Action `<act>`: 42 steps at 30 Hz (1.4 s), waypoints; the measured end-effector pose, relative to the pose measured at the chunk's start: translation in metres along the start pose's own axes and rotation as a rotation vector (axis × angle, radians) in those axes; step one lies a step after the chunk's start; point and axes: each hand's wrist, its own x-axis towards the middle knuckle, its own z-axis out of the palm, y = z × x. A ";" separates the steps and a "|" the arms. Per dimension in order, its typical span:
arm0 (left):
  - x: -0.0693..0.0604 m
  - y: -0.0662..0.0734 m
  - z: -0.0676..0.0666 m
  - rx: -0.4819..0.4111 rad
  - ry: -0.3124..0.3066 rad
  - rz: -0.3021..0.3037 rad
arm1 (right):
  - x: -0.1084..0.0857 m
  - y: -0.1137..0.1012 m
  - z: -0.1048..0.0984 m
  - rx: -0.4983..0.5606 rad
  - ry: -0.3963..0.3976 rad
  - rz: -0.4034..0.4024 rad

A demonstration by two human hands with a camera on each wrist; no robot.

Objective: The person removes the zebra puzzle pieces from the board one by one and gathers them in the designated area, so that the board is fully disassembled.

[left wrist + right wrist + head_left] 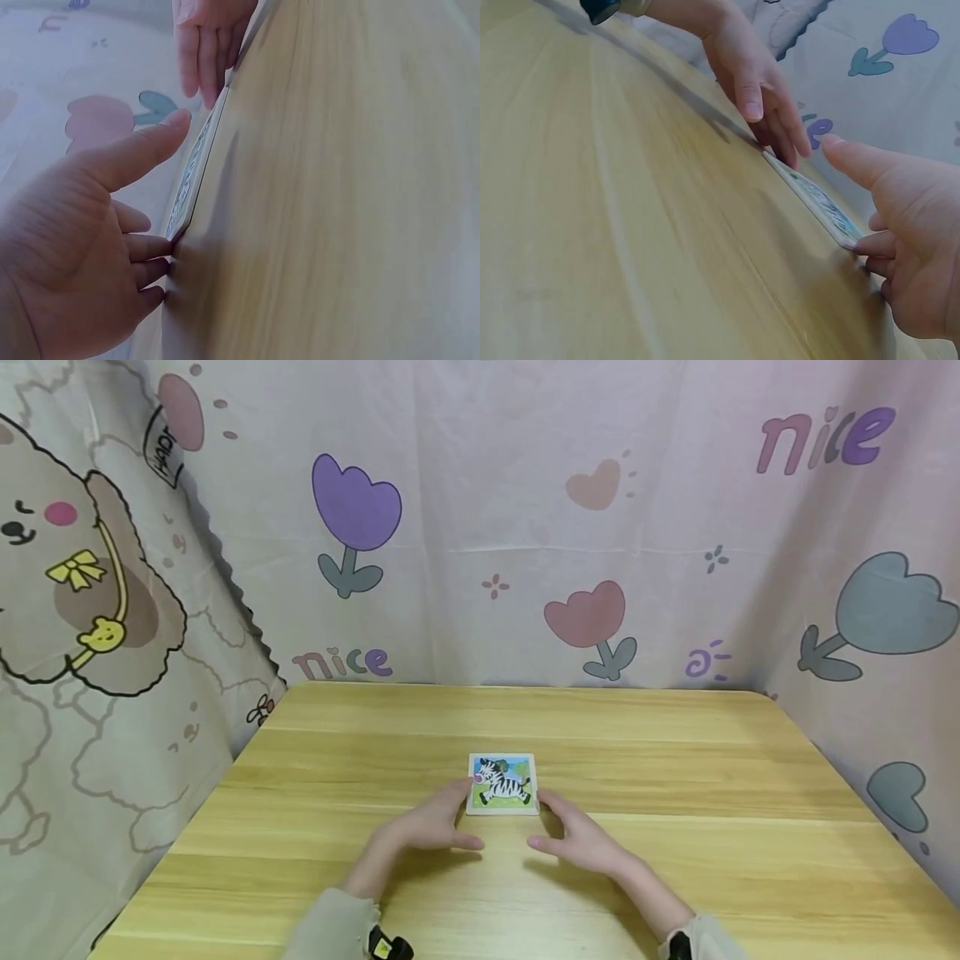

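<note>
A flat square card with a running zebra picture [502,785] lies on the wooden table [360,752]. At its left side is the left hand [431,821], fingertips at the card's edge and thumb held apart. The right hand [585,837] mirrors it at the right side, thumb also apart. In the left wrist view the left hand [79,240] touches a near corner of the card [193,176]. The right wrist view shows fingertips of the right hand [919,236] against the card's corner [817,201]. Neither hand curls round the card.
Behind the table hangs a pale curtain [480,527] printed with flowers and hearts. Another printed cloth [45,760] hangs along the left side. Dark bands [390,945] circle both wrists by the light sleeves [333,927].
</note>
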 end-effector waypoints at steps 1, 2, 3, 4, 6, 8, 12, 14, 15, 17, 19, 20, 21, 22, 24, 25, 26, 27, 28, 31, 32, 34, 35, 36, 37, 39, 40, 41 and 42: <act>0.001 0.002 0.001 0.000 -0.004 0.004 | -0.003 0.001 -0.002 0.000 -0.001 -0.001; 0.001 0.004 0.003 -0.002 -0.007 0.009 | -0.005 0.002 -0.003 -0.005 -0.001 -0.001; 0.002 0.006 0.004 0.000 -0.009 0.012 | -0.008 0.003 -0.004 -0.010 -0.003 0.000; 0.002 0.008 0.006 -0.002 -0.011 0.016 | -0.011 0.004 -0.005 -0.015 -0.003 0.003; 0.003 0.012 0.009 0.003 -0.018 0.024 | -0.016 0.005 -0.007 -0.023 -0.002 0.012; 0.004 0.015 0.011 0.019 -0.025 0.035 | -0.022 0.006 -0.010 -0.034 0.004 0.019; 0.004 0.023 0.016 0.038 -0.045 0.041 | -0.033 0.005 -0.014 -0.044 0.016 0.017; 0.003 0.026 0.017 0.039 -0.057 0.037 | -0.039 0.004 -0.015 -0.046 0.015 0.020; 0.003 0.028 0.018 0.044 -0.063 0.033 | -0.041 0.004 -0.016 -0.047 0.014 0.018; 0.001 0.032 0.019 0.055 -0.073 0.030 | -0.046 0.003 -0.016 -0.056 0.011 0.021; -0.001 0.034 0.020 0.066 -0.081 0.028 | -0.049 0.003 -0.017 -0.062 0.010 0.019; -0.002 0.036 0.020 0.072 -0.084 0.028 | -0.051 0.003 -0.017 -0.068 0.010 0.018; -0.003 0.037 0.021 0.077 -0.086 0.030 | -0.052 0.003 -0.017 -0.071 0.010 0.014; -0.004 0.038 0.021 0.078 -0.087 0.032 | -0.054 0.003 -0.017 -0.075 0.011 0.016; -0.006 0.040 0.022 0.081 -0.090 0.034 | -0.057 0.003 -0.017 -0.080 0.015 0.012; -0.007 0.040 0.022 0.080 -0.092 0.034 | -0.058 0.003 -0.017 -0.085 0.016 0.014; -0.008 0.041 0.022 0.080 -0.096 0.031 | -0.059 0.003 -0.017 -0.089 0.018 0.014; -0.009 0.042 0.022 0.085 -0.098 0.031 | -0.060 0.002 -0.017 -0.093 0.021 0.008; -0.010 0.043 0.023 0.086 -0.100 0.030 | -0.061 0.002 -0.017 -0.099 0.025 0.007; -0.012 0.044 0.023 0.093 -0.105 0.029 | -0.061 0.001 -0.017 -0.115 0.034 -0.012; -0.013 0.044 0.023 0.097 -0.105 0.030 | -0.061 0.001 -0.017 -0.119 0.037 -0.017; -0.013 0.045 0.024 0.101 -0.104 0.033 | -0.061 0.000 -0.017 -0.130 0.041 -0.022; -0.013 0.045 0.024 0.104 -0.103 0.035 | -0.061 0.000 -0.017 -0.135 0.043 -0.023; -0.013 0.045 0.024 0.105 -0.103 0.036 | -0.061 0.000 -0.017 -0.139 0.044 -0.019; -0.013 0.045 0.024 0.107 -0.103 0.036 | -0.060 -0.001 -0.017 -0.142 0.043 -0.018; -0.014 0.045 0.025 0.109 -0.105 0.036 | -0.060 -0.001 -0.017 -0.145 0.046 -0.013; -0.014 0.045 0.025 0.110 -0.107 0.033 | -0.060 0.000 -0.017 -0.145 0.047 -0.011; -0.014 0.045 0.025 0.110 -0.109 0.031 | -0.060 0.000 -0.017 -0.145 0.048 -0.011; -0.014 0.045 0.025 0.109 -0.110 0.029 | -0.059 0.000 -0.017 -0.145 0.048 -0.011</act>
